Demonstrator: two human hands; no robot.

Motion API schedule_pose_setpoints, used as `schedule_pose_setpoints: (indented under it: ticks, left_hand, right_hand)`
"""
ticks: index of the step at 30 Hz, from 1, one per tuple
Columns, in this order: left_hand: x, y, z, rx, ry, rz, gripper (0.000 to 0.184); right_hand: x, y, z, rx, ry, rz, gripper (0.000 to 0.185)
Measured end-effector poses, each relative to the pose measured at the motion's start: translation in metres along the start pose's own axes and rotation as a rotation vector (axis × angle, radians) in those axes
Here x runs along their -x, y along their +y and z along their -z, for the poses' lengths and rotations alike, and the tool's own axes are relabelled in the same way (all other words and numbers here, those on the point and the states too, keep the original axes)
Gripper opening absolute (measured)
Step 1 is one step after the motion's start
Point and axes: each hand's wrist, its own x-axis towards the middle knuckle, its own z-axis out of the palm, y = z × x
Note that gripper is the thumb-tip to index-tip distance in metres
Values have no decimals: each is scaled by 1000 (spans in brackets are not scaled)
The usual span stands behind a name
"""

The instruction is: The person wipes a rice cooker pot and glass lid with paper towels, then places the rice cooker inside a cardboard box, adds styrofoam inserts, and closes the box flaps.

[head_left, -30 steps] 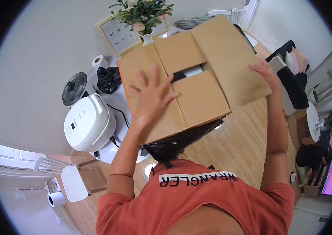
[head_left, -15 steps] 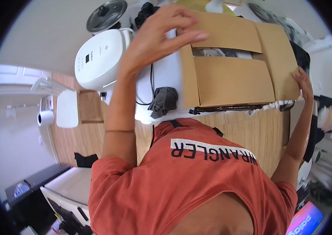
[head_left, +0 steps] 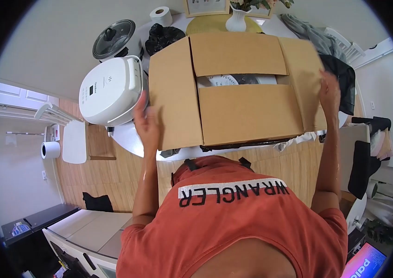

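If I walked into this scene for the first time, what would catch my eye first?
Probably the big cardboard box in the upper middle, its flaps leaving a gap, with the left hand and right hand at its two sides. Next comes the red shirt below, with "WRANGLER" upside down across it. A glossy white appliance stands left of the box, and a bright screen glows at lower right.

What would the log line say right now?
left hand: beside left flap | right hand: at edge of right flap | cardboard box: gap on top, contents partly showing
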Motion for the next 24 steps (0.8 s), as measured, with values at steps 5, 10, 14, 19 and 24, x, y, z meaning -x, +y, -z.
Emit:
schedule_pose_setpoints:
  ticks: [5, 10, 14, 19, 24]
  left_hand:
    - [32, -66, 47, 395, 59, 429, 36]
    - [83, -60, 11, -593, -461, -59, 32]
    - [104, -112, 6, -791, -373, -152, 27]
    - [106, -97, 11, -566, -310, 143, 24]
    - [82, -38, 30, -571, -130, 206, 21]
  right_hand:
    - [-33, -111, 4, -619, -768, 62, 35]
    - [-34, -126, -9, -499, -755, 205, 48]
    - [-19, -142, 99, -349, -715, 259, 24]
    - [23, -147, 128, -641, -863, 655, 14]
    - [46, -165, 107, -565, -958, 542, 37]
